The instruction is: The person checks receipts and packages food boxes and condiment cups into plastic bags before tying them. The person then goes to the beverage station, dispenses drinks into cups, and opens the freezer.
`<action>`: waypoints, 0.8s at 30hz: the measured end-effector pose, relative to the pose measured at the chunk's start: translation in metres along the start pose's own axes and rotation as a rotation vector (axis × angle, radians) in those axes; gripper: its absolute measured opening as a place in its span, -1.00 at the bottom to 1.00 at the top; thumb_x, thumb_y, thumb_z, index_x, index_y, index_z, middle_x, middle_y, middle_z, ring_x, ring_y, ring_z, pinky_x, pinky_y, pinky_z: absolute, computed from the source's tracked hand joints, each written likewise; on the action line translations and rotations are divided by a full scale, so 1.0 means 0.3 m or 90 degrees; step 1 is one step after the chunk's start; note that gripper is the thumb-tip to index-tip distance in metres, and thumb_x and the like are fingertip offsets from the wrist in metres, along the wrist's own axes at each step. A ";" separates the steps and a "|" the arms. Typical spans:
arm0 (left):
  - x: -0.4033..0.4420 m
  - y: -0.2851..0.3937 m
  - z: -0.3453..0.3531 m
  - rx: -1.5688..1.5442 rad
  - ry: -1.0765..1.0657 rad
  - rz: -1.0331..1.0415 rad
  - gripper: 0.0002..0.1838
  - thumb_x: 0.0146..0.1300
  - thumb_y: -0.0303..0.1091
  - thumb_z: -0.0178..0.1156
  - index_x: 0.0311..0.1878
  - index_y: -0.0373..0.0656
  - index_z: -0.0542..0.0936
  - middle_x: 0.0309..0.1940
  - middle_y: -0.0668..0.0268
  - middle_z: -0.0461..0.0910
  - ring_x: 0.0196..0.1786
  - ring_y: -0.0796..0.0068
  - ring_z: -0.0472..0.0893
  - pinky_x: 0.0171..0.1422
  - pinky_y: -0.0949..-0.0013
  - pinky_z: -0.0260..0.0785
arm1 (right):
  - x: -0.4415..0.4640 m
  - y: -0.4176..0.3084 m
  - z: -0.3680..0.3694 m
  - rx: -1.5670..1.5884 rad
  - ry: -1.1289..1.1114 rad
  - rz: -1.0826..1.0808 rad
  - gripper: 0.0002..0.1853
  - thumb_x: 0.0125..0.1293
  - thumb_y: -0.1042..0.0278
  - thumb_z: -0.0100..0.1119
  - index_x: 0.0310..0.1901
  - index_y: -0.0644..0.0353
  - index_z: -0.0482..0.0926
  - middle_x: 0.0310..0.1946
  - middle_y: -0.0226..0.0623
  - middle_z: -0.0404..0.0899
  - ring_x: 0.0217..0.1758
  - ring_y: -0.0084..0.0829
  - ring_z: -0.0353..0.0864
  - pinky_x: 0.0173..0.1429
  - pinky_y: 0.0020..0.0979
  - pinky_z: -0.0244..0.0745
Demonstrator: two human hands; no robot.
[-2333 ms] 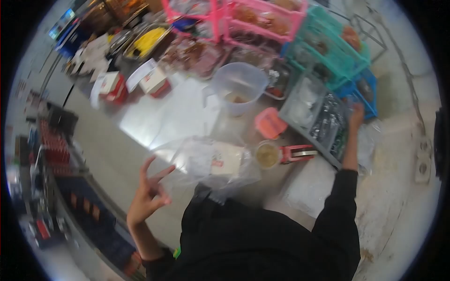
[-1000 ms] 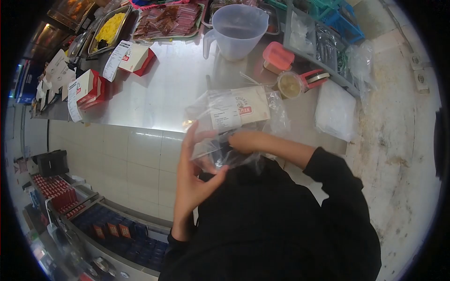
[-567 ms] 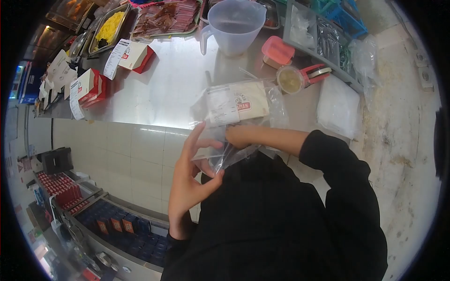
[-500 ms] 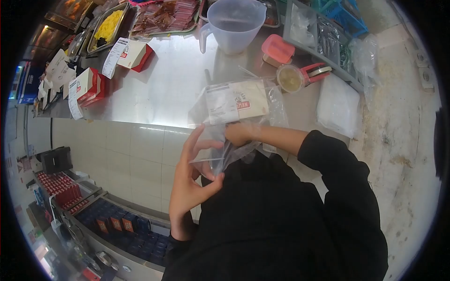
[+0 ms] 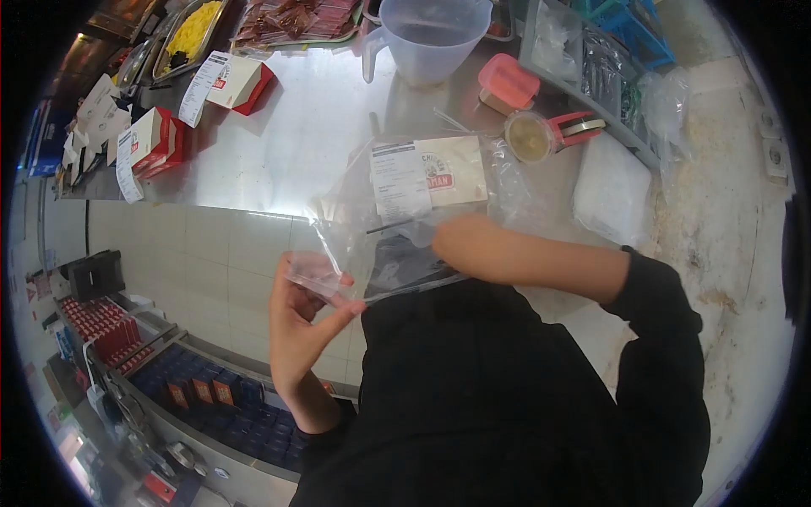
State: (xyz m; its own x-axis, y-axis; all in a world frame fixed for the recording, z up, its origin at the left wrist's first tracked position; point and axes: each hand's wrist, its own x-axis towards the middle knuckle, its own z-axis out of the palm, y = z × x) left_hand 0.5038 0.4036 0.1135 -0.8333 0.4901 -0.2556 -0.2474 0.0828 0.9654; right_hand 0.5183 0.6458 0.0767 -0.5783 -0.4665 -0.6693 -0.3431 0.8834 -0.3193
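A clear plastic bag (image 5: 338,224) lies at the counter's front edge, its mouth spread toward my body. Inside it sits a cream box (image 5: 463,169) with a red logo, and a printed receipt (image 5: 400,184) covers its left part. My left hand (image 5: 308,317) pinches the bag's rim at the left, thumb below and fingers behind the film. Over the bag's mouth, just below the box, is my right hand (image 5: 473,245), curled and blurred, its fingertips hidden. A thin dark stick (image 5: 397,225) shows by the film left of it.
Two red-and-cream boxes (image 5: 156,139) with receipts stand at the left. A plastic jug (image 5: 431,38), a pink-lidded tub (image 5: 508,83), a sauce cup (image 5: 530,138), a tape dispenser (image 5: 579,127) and a grey divided bin (image 5: 591,76) line the back and right. White plastic sheets (image 5: 612,188) lie nearby.
My left hand has moved left and slightly down with the rim, widening the bag's mouth. My right hand has shifted right and no longer sits as deep behind the film.
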 end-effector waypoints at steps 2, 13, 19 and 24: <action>0.000 0.020 -0.029 0.034 0.036 -0.040 -0.54 -0.10 -0.63 0.36 -0.12 -0.22 0.39 -0.28 0.33 0.52 -0.30 0.63 0.51 -0.14 0.55 0.36 | -0.093 -0.013 -0.058 -0.095 -0.004 0.057 -0.71 0.14 0.18 0.12 -0.46 0.27 0.62 -0.42 -0.05 0.56 -0.23 -0.23 0.58 -0.13 -0.16 0.41; 0.134 0.098 -0.111 -0.026 0.088 0.196 -0.54 -0.15 -0.58 0.39 -0.15 -0.24 0.41 -0.41 0.32 0.53 -0.30 0.54 0.55 -0.13 0.47 0.38 | -0.577 0.211 -0.189 -0.063 0.597 0.056 -0.78 -0.01 0.60 0.16 -0.30 0.10 0.60 -0.23 -0.34 0.54 -0.22 -0.40 0.56 -0.24 -0.39 0.45; 0.168 0.141 -0.111 0.322 0.121 0.441 -0.35 -0.09 -0.17 0.42 0.01 -0.28 0.35 -0.22 0.19 0.50 -0.20 0.34 0.54 -0.08 0.31 0.39 | -0.534 0.222 0.012 0.170 0.868 -0.059 -0.73 0.05 0.63 0.18 -0.16 0.23 0.51 -0.30 -0.19 0.51 -0.30 -0.38 0.55 -0.30 -0.45 0.47; 0.239 -0.257 -0.228 0.641 0.132 0.354 0.41 -0.57 0.30 0.48 0.30 -0.39 0.00 0.22 -0.04 0.20 0.22 0.07 0.31 0.33 0.06 0.11 | -0.270 0.247 0.502 0.521 0.686 0.158 -0.19 -0.12 0.21 0.42 0.18 0.24 0.23 0.16 -0.07 0.23 0.16 -0.17 0.32 0.08 -0.28 0.36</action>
State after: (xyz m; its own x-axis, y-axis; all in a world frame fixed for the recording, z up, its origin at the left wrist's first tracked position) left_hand 0.4293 0.3732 0.0172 -0.7917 0.5314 0.3014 0.6025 0.5975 0.5291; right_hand 0.6511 0.7557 0.0064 -0.9716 0.2332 -0.0396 0.1648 0.5469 -0.8208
